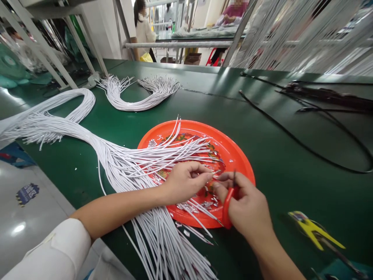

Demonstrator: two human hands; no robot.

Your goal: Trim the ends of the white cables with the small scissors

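Over a round red tray (243, 165), my left hand (186, 181) pinches the tip of one white cable between thumb and fingers. My right hand (247, 206) is closed around red-handled scissors (229, 208), the dark blade pointing up past the fingers. Its thumb and forefinger meet at the same cable end, close to the left fingertips. A thick bundle of white cables (116, 159) fans across the tray, and part of it spills toward the table's front edge. Small silvery scraps (206, 204) lie scattered on the tray.
Two more white cable bundles (140, 103) lie curved at the back left. Yellow-handled wire strippers (316, 229) rest at the right, and black cables (320, 93) stretch across behind them. Metal frame legs (84, 42) stand on the green table (204, 89). Other people are in the background.
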